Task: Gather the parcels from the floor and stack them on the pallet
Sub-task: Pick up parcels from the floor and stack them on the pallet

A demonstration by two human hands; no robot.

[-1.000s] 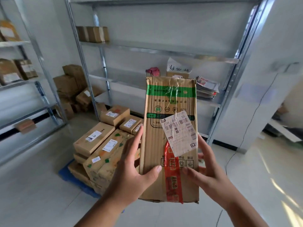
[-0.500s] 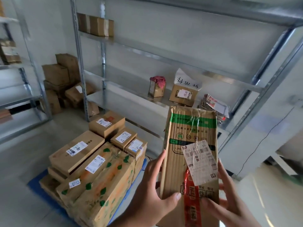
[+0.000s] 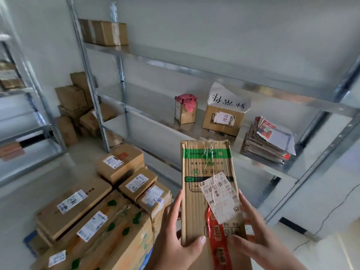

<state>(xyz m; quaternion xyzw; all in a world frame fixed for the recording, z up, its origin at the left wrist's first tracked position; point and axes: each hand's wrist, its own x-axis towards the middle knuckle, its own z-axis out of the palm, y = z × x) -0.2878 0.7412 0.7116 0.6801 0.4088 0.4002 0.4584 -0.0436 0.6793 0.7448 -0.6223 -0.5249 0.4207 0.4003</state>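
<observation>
Left hand: the left hand (image 3: pixel 176 241) grips the left edge of a tall cardboard parcel (image 3: pixel 209 193), thumb curled over the front near the bottom, the other fingers running up the side and back.
Right hand: the right hand (image 3: pixel 257 235) grips the right edge, thumb laid across the lower front just beside a strip of red tape (image 3: pixel 218 244), fingers wrapped behind.
Parcel position: held upright between both hands in front of the person, off the floor, to the right of the stack and apart from it.
Parcel look: brown corrugated card, a green band printed near the top, clear tape crumpled over the upper edge, a white shipping label (image 3: pixel 220 197) stuck on crookedly, the red strip running down from under the label out of view.
Pallet: a blue pallet (image 3: pixel 29 237) shows only at its left corner, under a stack of boxes (image 3: pixel 91 209) with white labels; the nearest long ones carry green leaf marks.
Shelf: the metal shelf (image 3: pixel 206 133) behind holds a small box with a pink cloth (image 3: pixel 186 101) on it, a box (image 3: pixel 223 119) topped by a handwritten white sheet, and a pile of papers (image 3: pixel 269 140).
Upper shelf: one brown box (image 3: pixel 106 33).
Far corner: more brown boxes (image 3: pixel 76 106) heaped on the floor.
</observation>
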